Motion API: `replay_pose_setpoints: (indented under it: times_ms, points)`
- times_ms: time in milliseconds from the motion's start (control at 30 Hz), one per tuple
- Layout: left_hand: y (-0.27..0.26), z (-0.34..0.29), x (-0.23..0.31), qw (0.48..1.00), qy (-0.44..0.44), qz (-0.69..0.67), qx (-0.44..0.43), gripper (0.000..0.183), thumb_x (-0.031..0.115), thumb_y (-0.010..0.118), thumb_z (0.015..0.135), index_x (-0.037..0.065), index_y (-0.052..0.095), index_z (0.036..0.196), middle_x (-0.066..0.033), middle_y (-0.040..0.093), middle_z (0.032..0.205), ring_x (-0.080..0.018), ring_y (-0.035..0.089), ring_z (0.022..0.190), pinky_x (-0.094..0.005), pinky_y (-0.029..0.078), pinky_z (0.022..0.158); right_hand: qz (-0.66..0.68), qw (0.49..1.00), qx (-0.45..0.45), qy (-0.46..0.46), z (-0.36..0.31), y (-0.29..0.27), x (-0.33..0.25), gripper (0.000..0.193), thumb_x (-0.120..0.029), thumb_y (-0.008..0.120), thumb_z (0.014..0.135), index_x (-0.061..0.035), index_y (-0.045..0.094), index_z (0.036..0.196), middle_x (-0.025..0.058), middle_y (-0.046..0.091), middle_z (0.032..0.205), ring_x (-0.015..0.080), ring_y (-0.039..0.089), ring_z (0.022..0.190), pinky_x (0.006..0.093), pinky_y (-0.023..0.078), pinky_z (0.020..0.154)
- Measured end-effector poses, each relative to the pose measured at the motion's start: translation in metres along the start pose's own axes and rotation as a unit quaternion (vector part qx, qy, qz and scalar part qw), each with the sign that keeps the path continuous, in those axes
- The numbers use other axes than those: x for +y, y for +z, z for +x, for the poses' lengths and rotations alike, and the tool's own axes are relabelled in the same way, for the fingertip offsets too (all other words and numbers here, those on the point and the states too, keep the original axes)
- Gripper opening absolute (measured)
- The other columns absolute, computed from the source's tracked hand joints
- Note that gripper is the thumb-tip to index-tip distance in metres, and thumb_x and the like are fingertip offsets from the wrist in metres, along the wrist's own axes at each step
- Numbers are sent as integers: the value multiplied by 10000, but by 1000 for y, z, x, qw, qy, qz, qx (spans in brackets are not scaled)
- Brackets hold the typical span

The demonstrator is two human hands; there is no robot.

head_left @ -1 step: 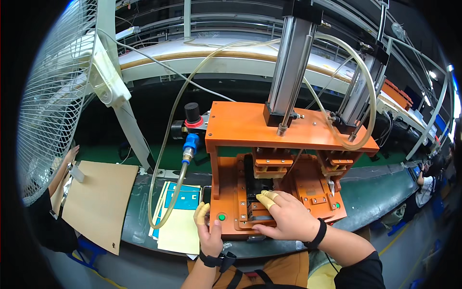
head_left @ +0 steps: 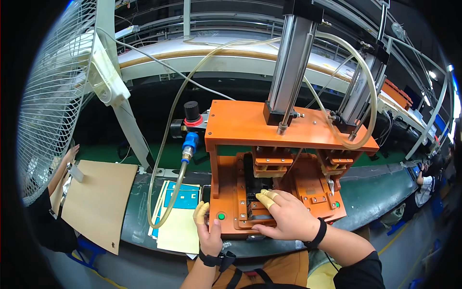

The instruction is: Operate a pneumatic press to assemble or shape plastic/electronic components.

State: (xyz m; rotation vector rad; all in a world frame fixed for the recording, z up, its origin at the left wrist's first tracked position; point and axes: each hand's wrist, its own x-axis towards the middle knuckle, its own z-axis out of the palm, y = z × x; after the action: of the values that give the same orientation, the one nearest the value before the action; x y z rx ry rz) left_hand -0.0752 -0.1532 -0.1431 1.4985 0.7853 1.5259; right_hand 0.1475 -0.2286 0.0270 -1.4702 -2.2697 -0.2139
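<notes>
An orange pneumatic press [head_left: 288, 127] stands on the bench before me. A long black part [head_left: 250, 176] lies in the left fixture [head_left: 242, 209] of its base. My right hand [head_left: 288, 216] reaches over this fixture from the front, fingers stretched out and their tips at the near end of the black part. Its thumb rests apart, by the fixture's front edge. My left hand [head_left: 208, 233] is at the base's front left corner, near a green button [head_left: 221, 216], fingers and thumb apart. Yellow finger cots cover some fingertips of both hands. The right fingers hide what lies beneath them.
Left of the press lie yellow and blue sheets [head_left: 178, 231] under a looping clear hose [head_left: 155, 192]. A regulator [head_left: 192, 115] stands behind. Further left are a brown board [head_left: 101, 197], a fan [head_left: 53, 91] and another person's arm [head_left: 62, 166]. Another person sits far right.
</notes>
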Motion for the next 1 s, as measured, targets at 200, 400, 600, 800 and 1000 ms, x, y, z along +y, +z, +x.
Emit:
replay_pose_setpoints:
  times_ms: [200,400,600,800,1000]
  points:
    - [-2,-3,4,999,-44,0,-1,554,48,579,990,-11,404,1512,-170,335,1573,-276,409,1421,-413,336,1199,-17,999,-31,-16,5,-8,0,772,-542,746,865,96,625,1283,246,686,1152,399,653,1097,428,507,1031]
    - [-31,-26,42,997,-52,56,-12,616,72,643,960,-21,389,1513,-183,335,1572,-305,392,1440,-438,323,1206,-99,994,-37,-17,10,-18,-22,774,-558,752,845,11,612,1351,247,640,1254,426,577,1225,550,404,1125]
    - [-93,-39,70,903,35,403,-146,652,263,817,804,27,576,1362,-187,528,1413,-459,457,1358,-609,288,1179,134,988,44,-66,-7,15,-88,598,-386,778,874,-40,644,1343,256,550,1402,401,663,1057,452,562,921]
    - [-113,-40,56,872,16,463,-160,537,254,797,793,46,653,1267,-168,589,1379,-429,492,1357,-649,301,1152,179,969,-136,106,15,71,-104,899,-473,718,923,46,333,1548,428,348,1506,535,665,1058,475,592,889]
    - [-123,-30,52,922,16,381,-65,154,46,730,852,16,749,1002,-156,752,978,-347,727,1011,-419,554,923,260,962,-55,57,-1,79,-108,716,-368,745,913,-1,495,1475,317,467,1462,422,715,925,424,610,795]
